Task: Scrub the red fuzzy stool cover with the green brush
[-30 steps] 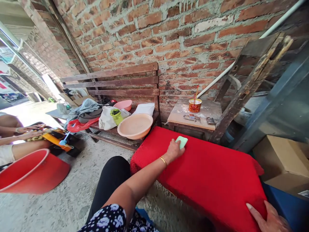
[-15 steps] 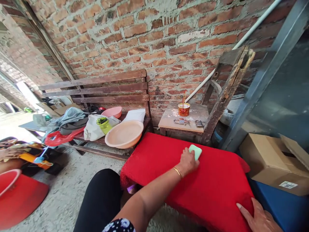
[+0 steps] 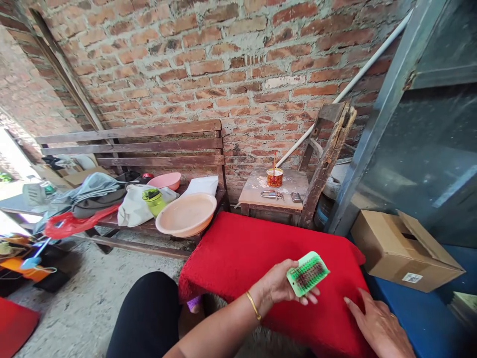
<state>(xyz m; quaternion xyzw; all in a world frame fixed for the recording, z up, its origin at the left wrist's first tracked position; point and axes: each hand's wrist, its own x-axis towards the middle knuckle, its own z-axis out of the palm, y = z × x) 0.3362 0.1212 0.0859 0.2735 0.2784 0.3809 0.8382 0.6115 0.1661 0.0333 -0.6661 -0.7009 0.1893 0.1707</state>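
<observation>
My left hand [image 3: 278, 283], with a gold bracelet at its wrist, grips a small light-green brush [image 3: 307, 274] over the cloth. The bristle side faces up, with dark brown fuzz or hair caught among the bristles. A red cloth [image 3: 253, 243] is spread over a low surface and hangs over its edges. My right hand [image 3: 382, 323] lies palm down on the cloth's right end, fingers stretched and thumb apart.
Behind the cloth, a small wooden table [image 3: 253, 191] bears a red-gold tin [image 3: 275, 177] with sticks and two padlocks. A wooden bench [image 3: 167, 144] at left carries a peach basin [image 3: 186, 215] and bags. A cardboard box [image 3: 395, 263] stands at right.
My left hand has lifted the brush off the cloth, drawn it nearer and turned it bristles up. My right hand stays on the cloth. The view has shifted slightly to the right.
</observation>
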